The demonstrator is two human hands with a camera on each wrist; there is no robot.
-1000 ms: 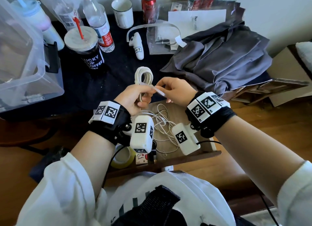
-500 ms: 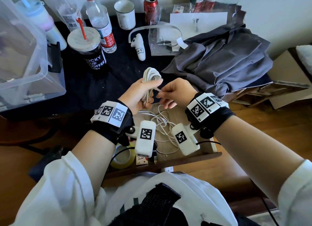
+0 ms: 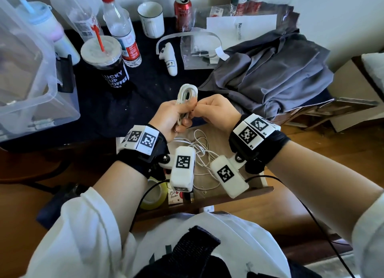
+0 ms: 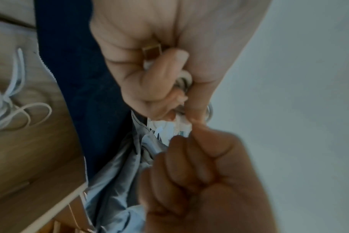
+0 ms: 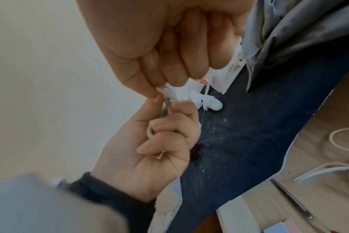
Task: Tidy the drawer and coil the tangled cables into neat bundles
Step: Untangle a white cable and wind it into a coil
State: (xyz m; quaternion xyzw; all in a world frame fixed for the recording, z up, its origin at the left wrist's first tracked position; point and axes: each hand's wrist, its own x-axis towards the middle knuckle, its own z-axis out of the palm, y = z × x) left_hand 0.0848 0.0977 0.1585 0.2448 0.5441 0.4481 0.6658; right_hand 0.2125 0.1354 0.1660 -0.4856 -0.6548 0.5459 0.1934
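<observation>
A coiled white cable (image 3: 187, 92) stands up out of my left hand (image 3: 176, 116), which grips the bundle in its fist above the open wooden drawer (image 3: 224, 144). My right hand (image 3: 214, 109) meets it from the right and pinches the cable's white plug end (image 5: 170, 93) between thumb and forefinger. In the left wrist view my left hand (image 4: 167, 78) curls round the strands and a metal USB plug (image 4: 152, 48) shows in the palm. Loose tangled white cables (image 3: 204, 153) lie in the drawer under my wrists.
On the dark cloth behind: a coffee cup (image 3: 106, 63), water bottles (image 3: 120, 28), a white mug (image 3: 150, 19), a red can (image 3: 184, 12), a white controller (image 3: 169, 60), a grey garment (image 3: 270, 76). A clear plastic bin (image 3: 31, 74) stands left. Yellow tape roll (image 3: 153, 196) sits in the drawer front.
Both hands have come closer together, and the right hand has brought the plug end up against the coil in the left hand.
</observation>
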